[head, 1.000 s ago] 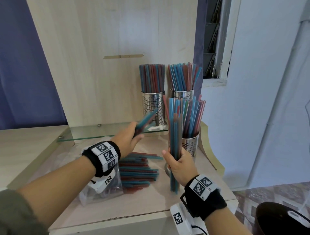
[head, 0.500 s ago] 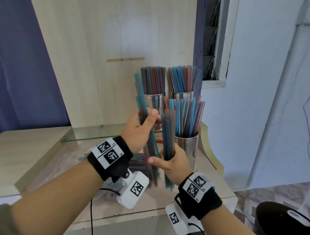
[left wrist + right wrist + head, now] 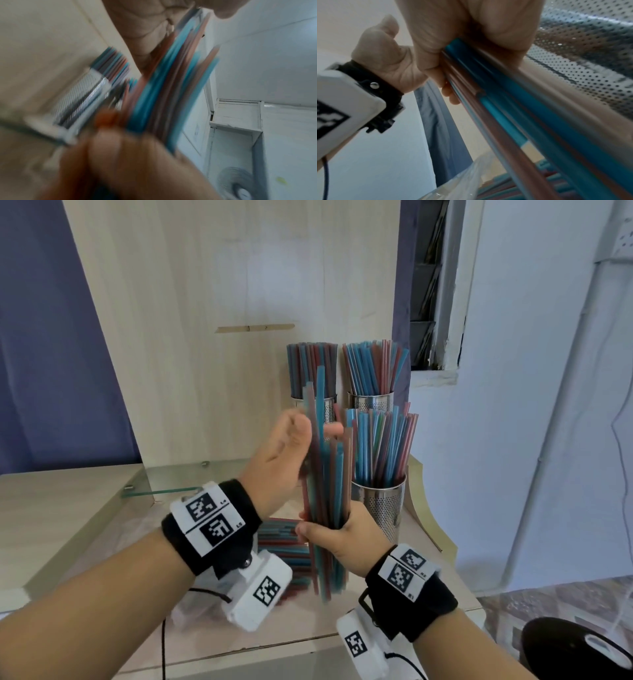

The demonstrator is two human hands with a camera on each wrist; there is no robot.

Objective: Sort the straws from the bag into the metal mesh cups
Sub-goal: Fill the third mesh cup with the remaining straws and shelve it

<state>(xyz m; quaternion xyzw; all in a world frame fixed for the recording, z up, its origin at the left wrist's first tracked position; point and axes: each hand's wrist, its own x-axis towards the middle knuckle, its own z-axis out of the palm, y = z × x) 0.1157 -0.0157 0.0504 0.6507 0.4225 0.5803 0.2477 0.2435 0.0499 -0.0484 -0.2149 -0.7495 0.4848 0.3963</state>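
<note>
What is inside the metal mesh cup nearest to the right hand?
The nearest mesh cup holds many upright straws, blue, red and a few green, fanning out above its rim. Their lower ends and the bottom of the cup are hidden by the wall.

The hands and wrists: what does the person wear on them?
Both hands, left hand and right hand, are bare. Each wrist has a black band with white square-code tags and a white camera box below; thin dark cables run from the boxes. A grey-green sleeve shows on the left arm.
</note>
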